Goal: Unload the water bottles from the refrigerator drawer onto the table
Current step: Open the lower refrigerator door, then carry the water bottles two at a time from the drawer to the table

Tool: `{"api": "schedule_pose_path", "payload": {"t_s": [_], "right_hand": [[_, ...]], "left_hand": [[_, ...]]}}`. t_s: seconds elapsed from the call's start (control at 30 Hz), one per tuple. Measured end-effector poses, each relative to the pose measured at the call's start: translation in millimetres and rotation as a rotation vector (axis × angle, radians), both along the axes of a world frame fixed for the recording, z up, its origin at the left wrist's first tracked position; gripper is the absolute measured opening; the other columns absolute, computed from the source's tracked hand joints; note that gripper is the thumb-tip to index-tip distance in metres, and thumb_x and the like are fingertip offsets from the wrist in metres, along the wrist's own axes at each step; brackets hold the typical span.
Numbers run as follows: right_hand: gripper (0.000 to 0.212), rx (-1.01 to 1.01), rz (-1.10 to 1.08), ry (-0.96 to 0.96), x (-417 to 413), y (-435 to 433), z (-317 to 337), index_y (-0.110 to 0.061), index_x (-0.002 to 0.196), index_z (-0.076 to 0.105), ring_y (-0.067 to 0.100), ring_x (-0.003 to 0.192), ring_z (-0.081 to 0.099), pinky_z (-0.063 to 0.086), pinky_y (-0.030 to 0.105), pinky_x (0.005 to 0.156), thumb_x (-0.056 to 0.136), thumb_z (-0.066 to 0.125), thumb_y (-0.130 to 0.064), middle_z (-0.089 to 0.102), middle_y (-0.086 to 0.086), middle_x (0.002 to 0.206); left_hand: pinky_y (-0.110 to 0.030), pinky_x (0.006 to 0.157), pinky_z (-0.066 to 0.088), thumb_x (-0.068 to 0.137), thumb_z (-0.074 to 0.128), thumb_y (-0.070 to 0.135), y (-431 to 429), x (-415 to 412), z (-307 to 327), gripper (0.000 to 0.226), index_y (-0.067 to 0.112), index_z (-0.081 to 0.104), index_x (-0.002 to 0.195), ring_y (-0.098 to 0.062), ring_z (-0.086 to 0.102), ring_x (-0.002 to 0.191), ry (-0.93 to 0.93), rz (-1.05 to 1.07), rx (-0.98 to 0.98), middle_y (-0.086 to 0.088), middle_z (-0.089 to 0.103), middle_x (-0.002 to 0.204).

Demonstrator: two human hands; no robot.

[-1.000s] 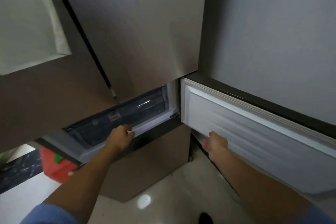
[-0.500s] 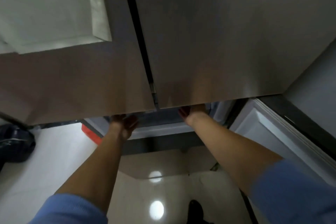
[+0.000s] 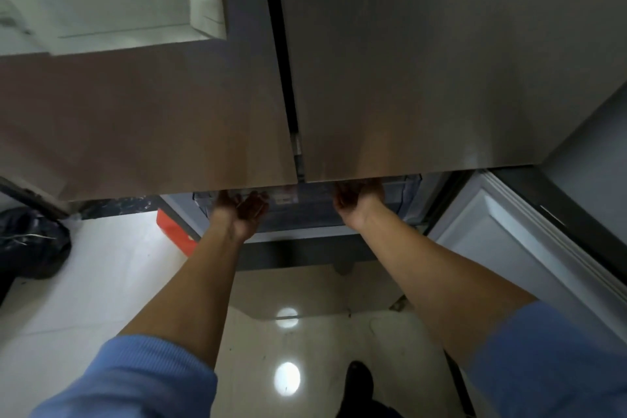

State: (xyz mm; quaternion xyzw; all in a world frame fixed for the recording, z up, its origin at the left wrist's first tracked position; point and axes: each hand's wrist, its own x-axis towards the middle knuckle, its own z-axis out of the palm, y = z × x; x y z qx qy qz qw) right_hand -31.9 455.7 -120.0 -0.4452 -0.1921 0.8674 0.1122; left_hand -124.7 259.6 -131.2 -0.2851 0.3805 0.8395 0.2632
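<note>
The refrigerator drawer [image 3: 305, 217], grey and translucent, shows as a narrow strip below the two closed upper doors [image 3: 407, 78]. My left hand [image 3: 242, 212] is palm-up at the drawer's front on the left, fingers curled onto its rim. On the right part of the same front, my right hand [image 3: 356, 204] grips it, fingertips hidden behind the upper door's bottom edge. No water bottles are visible; the drawer's inside is hidden.
The lower right refrigerator door [image 3: 509, 248] stands swung open at my right, white inner side showing. An orange-red box [image 3: 174, 231] lies on the floor left of the refrigerator, and a black bag [image 3: 30, 241] at far left. My shoe [image 3: 359, 383] is on the glossy floor.
My right hand left the open lower door and went to the drawer's front beside my left hand. My view swung left and up, so the upper doors now cover most of the drawer.
</note>
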Motion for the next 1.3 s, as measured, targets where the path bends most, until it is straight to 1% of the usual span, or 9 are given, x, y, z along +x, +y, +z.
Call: {"api": "schedule_pose_path", "payload": {"t_s": [0.1, 0.27, 0.43, 0.53, 0.63, 0.77, 1.03, 1.13, 1.3], "right_hand": [[0.041, 0.018, -0.010, -0.038, 13, -7, -2, -0.008, 0.107, 0.057, 0.019, 0.064, 0.053, 0.048, 0.031, 0.069, 0.102, 0.039, -0.045, 0.052, 0.008, 0.073], [0.048, 0.133, 0.017, -0.139, 44, -26, -6, -0.027, 0.148, 0.033, 0.019, 0.067, 0.059, 0.052, 0.031, 0.066, 0.104, 0.032, -0.043, 0.055, 0.008, 0.085], [0.051, 0.174, -0.050, -0.122, 87, -59, -10, -0.017, 0.135, 0.045, 0.016, 0.064, 0.058, 0.054, 0.030, 0.065, 0.100, 0.037, -0.053, 0.054, 0.007, 0.076], [0.036, 0.230, -0.092, -0.131, 116, -78, -9, -0.016, 0.119, 0.051, 0.016, 0.065, 0.057, 0.053, 0.030, 0.066, 0.102, 0.038, -0.045, 0.056, 0.008, 0.078], [0.036, 0.258, -0.110, -0.170, 144, -95, -8, -0.013, 0.121, 0.052, 0.014, 0.059, 0.056, 0.051, 0.028, 0.058, 0.103, 0.039, -0.042, 0.059, 0.010, 0.078], [0.039, 0.289, -0.114, -0.285, 175, -116, -13, -0.012, 0.116, 0.053, 0.016, 0.056, 0.054, 0.047, 0.029, 0.056, 0.104, 0.035, -0.044, 0.060, 0.010, 0.073], [0.037, 0.233, -0.002, -0.216, 203, -115, -15, -0.019, 0.132, 0.043, 0.024, 0.077, 0.062, 0.054, 0.033, 0.066, 0.105, 0.031, -0.042, 0.065, 0.019, 0.096], [0.045, 0.225, 0.087, -0.180, 211, -104, -22, -0.015, 0.139, 0.044, 0.030, 0.093, 0.068, 0.057, 0.035, 0.069, 0.104, 0.034, -0.041, 0.067, 0.022, 0.113], [0.042, 0.324, 0.283, -0.202, 226, -94, -16, -0.010, 0.120, 0.052, 0.031, 0.098, 0.069, 0.057, 0.038, 0.080, 0.104, 0.032, -0.043, 0.069, 0.021, 0.107]], "left_hand": [[-0.040, 0.092, 0.043, 0.099, 0.036, 0.049, -5, 16, 4, 0.060, 0.016, 0.026, 0.148, -0.028, 0.056, 0.117, -0.005, -0.017, -0.043, -0.015, 0.053, 0.134], [-0.030, 0.061, 0.053, 0.102, 0.026, 0.046, -23, 46, -3, 0.047, 0.016, 0.042, 0.134, -0.019, 0.055, 0.069, 0.006, -0.113, -0.205, -0.011, 0.069, 0.061], [-0.024, 0.047, 0.055, 0.103, 0.024, 0.044, -52, 81, -11, 0.053, 0.018, 0.028, 0.148, -0.021, 0.059, 0.065, 0.018, -0.172, -0.225, -0.017, 0.068, 0.075], [-0.026, 0.057, 0.055, 0.103, 0.026, 0.043, -65, 109, -11, 0.049, 0.013, 0.033, 0.142, -0.022, 0.061, 0.065, 0.048, -0.168, -0.222, -0.021, 0.065, 0.084], [-0.022, 0.046, 0.052, 0.103, 0.028, 0.043, -79, 136, -13, 0.044, 0.011, 0.040, 0.131, -0.017, 0.062, 0.047, 0.039, -0.164, -0.234, -0.019, 0.066, 0.076], [-0.023, 0.046, 0.055, 0.102, 0.033, 0.042, -95, 176, -15, 0.044, 0.010, 0.048, 0.129, -0.020, 0.064, 0.066, 0.006, -0.127, -0.206, -0.013, 0.065, 0.087], [-0.028, 0.055, 0.058, 0.102, 0.031, 0.042, -106, 199, -11, 0.044, 0.008, 0.052, 0.120, -0.019, 0.070, 0.053, -0.006, -0.133, -0.167, -0.009, 0.072, 0.065], [-0.029, 0.056, 0.058, 0.102, 0.028, 0.042, -106, 202, -7, 0.050, 0.006, 0.048, 0.131, -0.025, 0.069, 0.071, 0.009, -0.151, -0.137, -0.015, 0.067, 0.087], [-0.037, 0.071, 0.061, 0.103, 0.031, 0.033, -111, 202, -6, 0.041, 0.010, 0.048, 0.132, -0.026, 0.064, 0.085, 0.035, -0.195, -0.163, -0.017, 0.064, 0.098]]}}
